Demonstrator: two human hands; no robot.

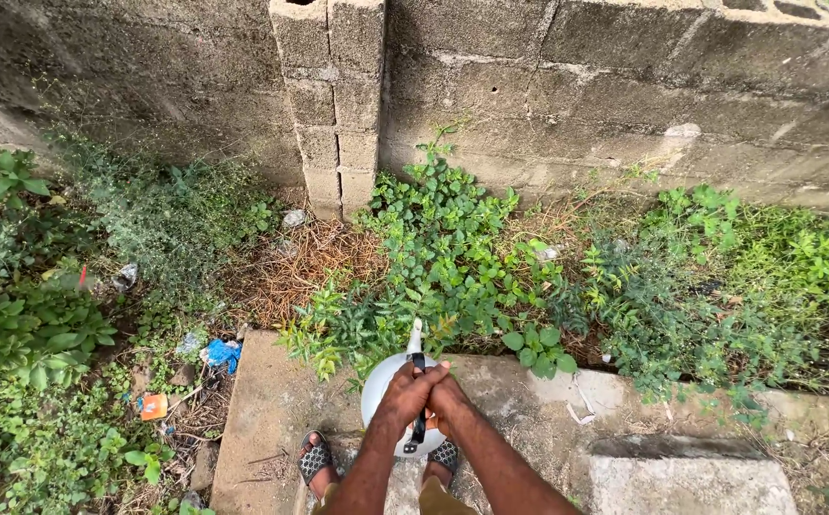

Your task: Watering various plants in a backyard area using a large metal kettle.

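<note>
Left hand (403,389) and right hand (449,393), head view: both wrapped tight around the black handle (418,412) of a white kettle (381,391), held low over a concrete slab (262,410), spout (415,338) tipped toward leafy weeds (452,257) (block wall (548,86) behind); sandalled foot (316,456) below

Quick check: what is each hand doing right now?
Left hand: closed on the black handle of the white kettle.
Right hand: closed on the same handle, against the left.

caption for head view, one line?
Both hands grip a white kettle's black handle, spout toward weeds by a block wall.
</note>
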